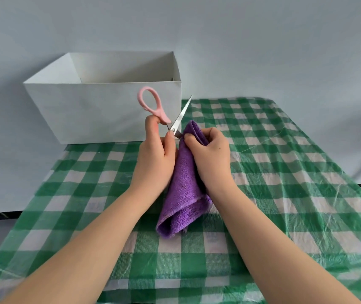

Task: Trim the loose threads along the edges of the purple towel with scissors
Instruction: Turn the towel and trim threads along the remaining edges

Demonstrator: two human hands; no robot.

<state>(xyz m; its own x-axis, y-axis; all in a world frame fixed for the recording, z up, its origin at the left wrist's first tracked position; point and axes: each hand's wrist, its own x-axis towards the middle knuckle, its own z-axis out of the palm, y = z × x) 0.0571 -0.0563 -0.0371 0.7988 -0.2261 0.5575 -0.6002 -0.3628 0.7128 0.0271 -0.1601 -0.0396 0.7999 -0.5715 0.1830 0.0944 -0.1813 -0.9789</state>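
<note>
Purple towel (184, 189) hangs between the two hands, bunched and folded, with its long axis running from the fingers down toward the person, and its lower end rests on the green checked tablecloth (285, 172). The right hand (210, 154) grips the upper part of the towel, fingers curled round the cloth, and lifts a small fold of edge above the knuckles. The left hand (155, 159) holds the scissors (170, 119) by the pink handle; one ring stands free above the hand, and the blades are parted, one steel blade pointing up and away, the other going toward the fold just beside the right fingertips.

The relation that matters is this: the towel edge lies immediately to the right of the blades, almost touching, so the cut probably needs only a small closing of the handle, with care for the right fingertips so near.

Which thread is aimed at cannot be seen; it is too fine. The lower blade tip is hidden behind cloth and fingers. A white box (100, 110) stands beyond the left hand.
</note>
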